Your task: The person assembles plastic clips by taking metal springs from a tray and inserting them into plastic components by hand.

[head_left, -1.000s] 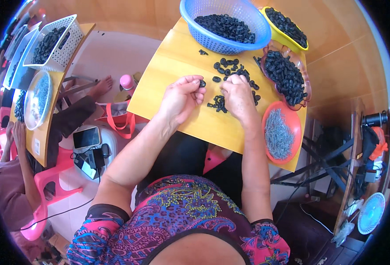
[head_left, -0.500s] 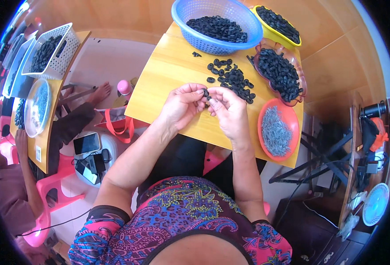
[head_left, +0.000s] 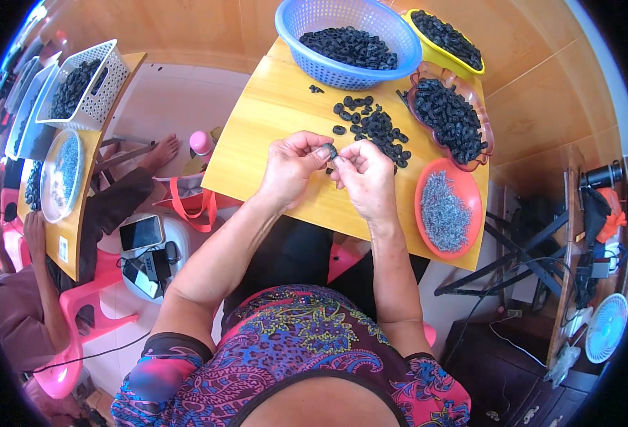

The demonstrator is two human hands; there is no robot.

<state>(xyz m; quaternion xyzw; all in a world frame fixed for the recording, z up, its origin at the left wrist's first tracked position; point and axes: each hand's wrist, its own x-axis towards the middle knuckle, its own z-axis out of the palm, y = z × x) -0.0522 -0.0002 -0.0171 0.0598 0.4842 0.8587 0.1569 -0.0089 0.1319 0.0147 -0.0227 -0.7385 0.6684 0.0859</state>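
Observation:
Over the near part of the yellow wooden table (head_left: 246, 135), my left hand (head_left: 290, 167) and my right hand (head_left: 366, 178) meet fingertip to fingertip. Between them is a small round black part (head_left: 330, 150), pinched by the thumb and fingers of both hands. Its far details are covered by my fingertips. Just beyond my right hand lies a loose pile of small black parts (head_left: 378, 129), some ring-shaped. To the right of that hand sits an orange-red plate (head_left: 423, 235) holding many small grey metal pins (head_left: 448, 212).
A blue basket (head_left: 303, 65), a yellow basket (head_left: 471, 70) and a reddish clear tray (head_left: 485, 117) hold black parts at the back. At left, another person (head_left: 25, 313) sits by a second table (head_left: 90, 185) with a white basket (head_left: 104, 96). A fan (head_left: 606, 329) stands far right.
Both hands stay in nearly the same place. The black part between my fingertips has turned slightly, and my fingers have shifted their pinch on it.

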